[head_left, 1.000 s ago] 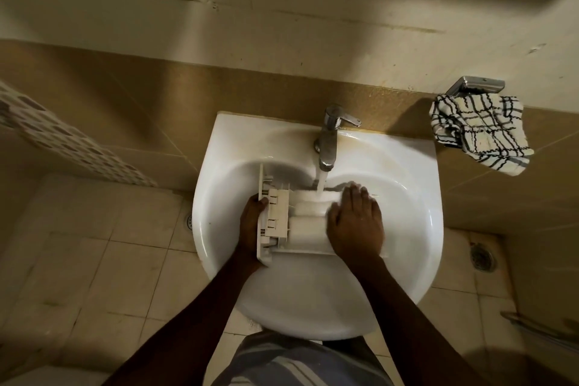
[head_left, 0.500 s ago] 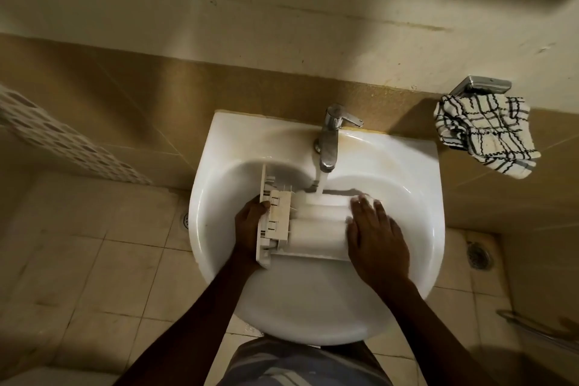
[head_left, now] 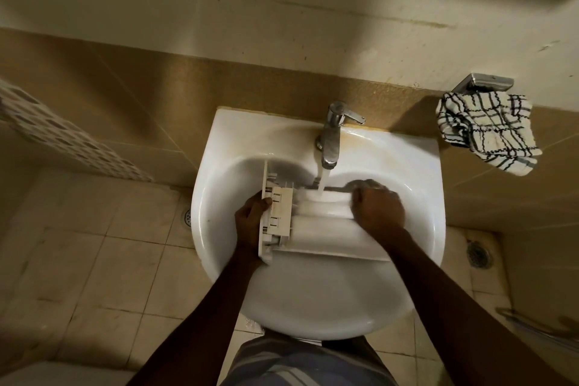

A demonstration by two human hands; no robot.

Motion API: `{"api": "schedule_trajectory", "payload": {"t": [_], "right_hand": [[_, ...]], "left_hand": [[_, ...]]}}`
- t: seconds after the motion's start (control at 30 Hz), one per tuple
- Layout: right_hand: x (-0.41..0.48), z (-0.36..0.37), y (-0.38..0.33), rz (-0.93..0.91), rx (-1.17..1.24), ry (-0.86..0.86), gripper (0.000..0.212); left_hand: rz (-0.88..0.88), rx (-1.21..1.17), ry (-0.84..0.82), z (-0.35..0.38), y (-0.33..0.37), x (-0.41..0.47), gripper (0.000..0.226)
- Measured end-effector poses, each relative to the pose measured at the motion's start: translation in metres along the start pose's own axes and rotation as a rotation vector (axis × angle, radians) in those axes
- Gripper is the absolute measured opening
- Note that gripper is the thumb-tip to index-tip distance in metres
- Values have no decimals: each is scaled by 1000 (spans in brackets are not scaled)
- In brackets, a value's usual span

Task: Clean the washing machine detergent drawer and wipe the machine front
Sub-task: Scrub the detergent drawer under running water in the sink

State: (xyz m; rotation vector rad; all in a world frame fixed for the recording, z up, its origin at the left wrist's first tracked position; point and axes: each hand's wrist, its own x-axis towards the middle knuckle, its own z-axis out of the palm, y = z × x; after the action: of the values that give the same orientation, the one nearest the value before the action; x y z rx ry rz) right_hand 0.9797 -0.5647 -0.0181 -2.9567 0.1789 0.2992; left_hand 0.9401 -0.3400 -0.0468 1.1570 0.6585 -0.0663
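The white plastic detergent drawer (head_left: 316,229) lies across the basin of the white sink (head_left: 313,298), front panel to the left. My left hand (head_left: 250,219) grips that front panel from the left end. My right hand (head_left: 379,208) rests on the drawer's right part, its fingers curled down over the far wall into the back compartment; the fingertips are hidden and slightly blurred. A stream of water falls from the chrome tap (head_left: 332,138) into the drawer just left of my right hand.
A black-and-white checked cloth (head_left: 487,130) hangs from a metal holder (head_left: 484,83) on the wall to the right of the sink. Beige floor tiles surround the sink, with floor drains at the left (head_left: 187,217) and at the right (head_left: 477,254).
My right hand went from lying flat with straight fingers on the drawer to a curled pose nearer the water stream. The left hand and the drawer stay in place.
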Motion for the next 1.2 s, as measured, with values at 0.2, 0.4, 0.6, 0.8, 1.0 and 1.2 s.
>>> {"api": "schedule_trajectory", "payload": {"t": [0.2, 0.4, 0.6, 0.8, 1.0, 1.2], "right_hand": [[-11, 17, -68, -11, 160, -11, 24], [-80, 34, -57, -361, 140, -12, 53], [-65, 24, 2, -79, -8, 105, 52], [-18, 27, -69, -126, 123, -57, 42], [0, 13, -23, -217, 86, -34, 29], [13, 7, -18, 54, -107, -114, 40]], "left_hand": [[1, 19, -8, 0, 2, 0, 20], [-6, 40, -14, -2, 1, 0, 15], [-9, 3, -51, -1, 2, -1, 19], [-16, 6, -37, 0, 3, -1, 21], [12, -6, -25, -2, 2, -1, 22], [19, -12, -47, 2, 5, -3, 20]]}}
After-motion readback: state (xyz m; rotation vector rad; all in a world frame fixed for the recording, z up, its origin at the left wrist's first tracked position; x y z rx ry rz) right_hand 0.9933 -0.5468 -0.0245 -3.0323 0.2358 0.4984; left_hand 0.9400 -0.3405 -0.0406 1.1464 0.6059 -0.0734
